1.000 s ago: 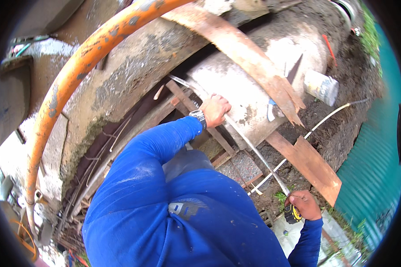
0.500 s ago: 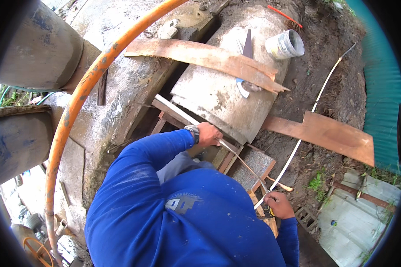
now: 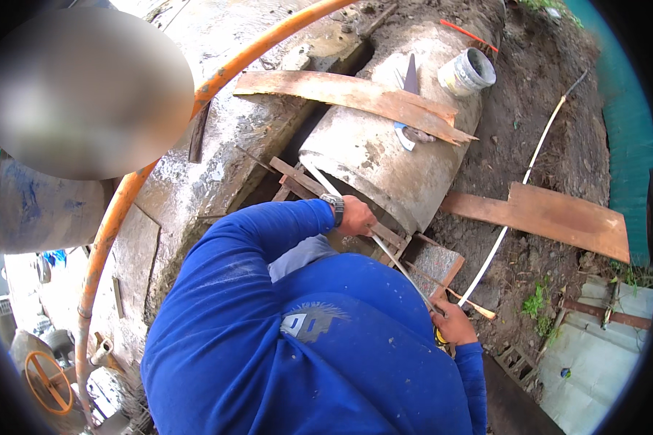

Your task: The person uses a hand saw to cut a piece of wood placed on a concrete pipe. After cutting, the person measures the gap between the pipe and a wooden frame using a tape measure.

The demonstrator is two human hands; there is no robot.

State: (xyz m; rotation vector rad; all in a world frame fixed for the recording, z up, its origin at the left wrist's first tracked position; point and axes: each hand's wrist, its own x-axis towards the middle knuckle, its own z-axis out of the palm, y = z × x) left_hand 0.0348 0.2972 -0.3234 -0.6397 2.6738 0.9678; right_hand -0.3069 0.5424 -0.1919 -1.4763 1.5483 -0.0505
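My left hand (image 3: 357, 216), with a watch on its wrist, is closed round a pale, narrow tape measure blade (image 3: 406, 274) over the near end of a large concrete pipe (image 3: 381, 170). One end of the blade sticks out past the hand toward the pipe's mouth; the other runs down to my right hand. My right hand (image 3: 456, 324) is closed in front of my body, and a bit of yellow and black tape measure case (image 3: 440, 338) shows beneath it. The fingers hide most of the case. Wooden pieces (image 3: 297, 177) lie below the pipe's rim.
On the pipe rest a bent board (image 3: 348, 94), a handsaw (image 3: 410, 76) and a white bucket (image 3: 466, 72). An orange hose (image 3: 123, 199) arcs across the left. To the right lie a brown board (image 3: 566, 217) and a long white tube (image 3: 537, 148). A blur covers the upper left.
The blade between my hands was bowed and is now straighter. My view has turned, so the pipe and boards sit further right. Both hands keep their hold.
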